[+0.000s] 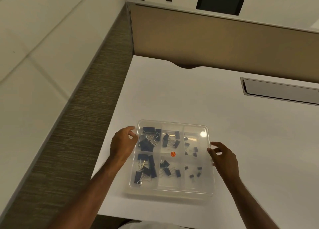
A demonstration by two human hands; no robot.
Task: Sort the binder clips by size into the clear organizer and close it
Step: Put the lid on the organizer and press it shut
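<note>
A: Start with the hands. What are they doing?

B: The left hand (pixel 123 145) is at the left edge of the clear lid (pixel 200 161), fingers curled against its far-left corner. The right hand (pixel 222 157) is at the right edge, thumb and fingers spread and touching the rim. The hands are well apart, one on each side. Whether either one truly pinches the lid, I cannot tell.

A: And the organizer itself?

B: The clear organizer (pixel 165 193) sits on the white desk (pixel 172 94), near its front-left corner. The lid lies over it, slightly skewed, so the tray's near wall shows beneath the lid's front edge.

A: Room to move?

B: The desk's left edge runs just beside the left hand, with a drop to the ribbed grey panel (pixel 81 125). The front edge is close under the tray. To the right and far side the desktop is bare up to a recessed metal slot (pixel 279 90) and the tan partition (pixel 224 44).

A: Which way does it point?

B: Nearly square with rounded corners; its slightly longer axis runs away from the person, tilted a little leftward at the far end.

A: Contents?

B: Six compartments, two rows of three. Large binder clips (pixel 149 140) on the left, medium in the middle column, small ones on the right; dark bodies, wire handles. An orange sticker (pixel 173 154) sits near the centre.
</note>
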